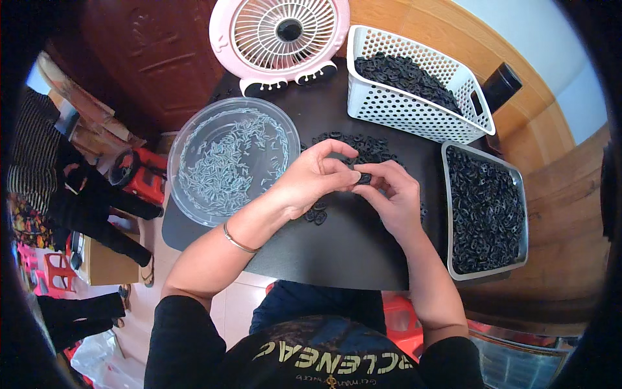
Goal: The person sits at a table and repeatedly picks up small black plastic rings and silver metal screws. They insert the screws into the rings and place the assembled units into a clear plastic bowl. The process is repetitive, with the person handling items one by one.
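Note:
Over the dark table, my right hand (396,198) pinches a small black plastic part (364,178) between thumb and fingers. My left hand (317,174) meets it there, its thumb and forefinger closed against the part's near side. Whatever else those left fingertips hold is too small to make out. Beneath and beyond my hands lies a loose pile of similar black parts (370,148), with a few more (315,214) beside my left wrist. To the left, a round clear tub (291,123) holds many small silvery pins or screws (217,172).
A white perforated basket (402,110) full of black parts stands far right. Nearer, a metal tray (448,214) holds more of them. A pink fan (220,39) stands at the back, by a black cylinder (502,84). People in dark trousers (97,194) are at the left.

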A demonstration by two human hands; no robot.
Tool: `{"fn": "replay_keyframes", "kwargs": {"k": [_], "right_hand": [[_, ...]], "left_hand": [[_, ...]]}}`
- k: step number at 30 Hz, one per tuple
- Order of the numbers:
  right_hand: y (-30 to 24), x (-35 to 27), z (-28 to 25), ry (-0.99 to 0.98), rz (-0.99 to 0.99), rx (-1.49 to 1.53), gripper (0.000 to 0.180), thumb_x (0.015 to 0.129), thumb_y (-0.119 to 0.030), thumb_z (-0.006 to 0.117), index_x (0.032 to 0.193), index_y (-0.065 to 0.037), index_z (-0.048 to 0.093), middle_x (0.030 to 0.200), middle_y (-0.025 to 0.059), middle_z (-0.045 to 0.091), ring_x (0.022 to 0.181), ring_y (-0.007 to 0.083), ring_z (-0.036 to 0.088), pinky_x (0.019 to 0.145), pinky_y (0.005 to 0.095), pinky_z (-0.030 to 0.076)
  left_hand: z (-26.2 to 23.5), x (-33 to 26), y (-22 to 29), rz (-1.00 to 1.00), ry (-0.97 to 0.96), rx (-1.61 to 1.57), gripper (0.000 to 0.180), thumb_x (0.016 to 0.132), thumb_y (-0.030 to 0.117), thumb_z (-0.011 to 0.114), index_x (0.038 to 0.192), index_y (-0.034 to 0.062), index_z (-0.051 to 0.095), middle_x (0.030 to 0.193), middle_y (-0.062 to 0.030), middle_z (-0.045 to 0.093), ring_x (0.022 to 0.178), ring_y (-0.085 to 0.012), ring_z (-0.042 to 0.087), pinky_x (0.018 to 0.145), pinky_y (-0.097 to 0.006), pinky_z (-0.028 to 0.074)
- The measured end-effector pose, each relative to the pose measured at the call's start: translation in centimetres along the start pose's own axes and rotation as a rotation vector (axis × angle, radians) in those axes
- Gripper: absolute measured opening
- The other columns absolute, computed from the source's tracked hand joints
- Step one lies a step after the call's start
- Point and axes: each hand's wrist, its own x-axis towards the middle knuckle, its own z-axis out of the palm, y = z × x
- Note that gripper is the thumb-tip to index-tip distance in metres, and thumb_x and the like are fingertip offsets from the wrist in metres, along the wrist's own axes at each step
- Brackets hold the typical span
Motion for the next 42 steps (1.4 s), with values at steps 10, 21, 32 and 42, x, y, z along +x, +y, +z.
{"fn": "replay_keyframes", "kwargs": {"k": [10, 21, 32, 42], "right_hand": [[-1.7, 0.6, 0.2, 0.067, 0.019, -0.03, 0.028, 0.063, -0.003, 0.071, 0.09, -0.006, 0.065, 0.069, 0.0016, 0.054, 0.058, 0.0079, 0.049, 0.052, 0.0216, 0.041], [-2.6, 9.9, -3.6, 0.487, -0.216, -0.393, 0.047, 0.074, -0.012, 0.065, 0.117, -0.003, 0.048, 0.11, 0.0153, 0.05, 0.098, 0.0234, 0.053, 0.081, 0.0333, 0.044], [-0.6, 2.7, -2.3, 0.257, -0.099, -0.082, 0.031, 0.073, 0.002, 0.061, 0.103, -0.003, 0.055, 0.106, 0.0084, 0.05, 0.086, 0.014, 0.054, 0.074, 0.0251, 0.045], [1.2, 0.2, -2.0, 0.244, 0.018, 0.04, 0.026, 0.074, 0.007, 0.057, 0.099, -0.001, 0.058, 0.102, 0.0086, 0.05, 0.074, 0.0086, 0.055, 0.061, 0.0192, 0.045]], "left_hand": [[0.0, -0.4, 1.2, 0.111, 0.033, 0.104, 0.028, 0.078, 0.004, 0.06, 0.103, 0.0007, 0.047, 0.075, -0.0049, 0.059, 0.07, -0.0081, 0.054, 0.066, -0.02, 0.044], [-6.4, -2.4, 7.2, 0.439, 0.369, 1.346, 0.008, 0.069, 0.007, 0.061, 0.076, 0.0027, 0.059, 0.066, -0.008, 0.059, 0.063, -0.0181, 0.057, 0.06, -0.029, 0.046], [-7.4, -2.9, 5.8, 0.19, 0.397, 1.897, 0.01, 0.057, 0.006, 0.061, 0.067, 0.0075, 0.062, 0.07, -0.011, 0.061, 0.069, -0.0281, 0.059, 0.062, -0.039, 0.047], [-7.7, -2.0, 5.0, 0.106, 0.391, 1.914, 0.009, 0.057, 0.004, 0.06, 0.066, 0.0063, 0.061, 0.069, -0.0122, 0.06, 0.069, -0.0293, 0.059, 0.062, -0.039, 0.046]]}}
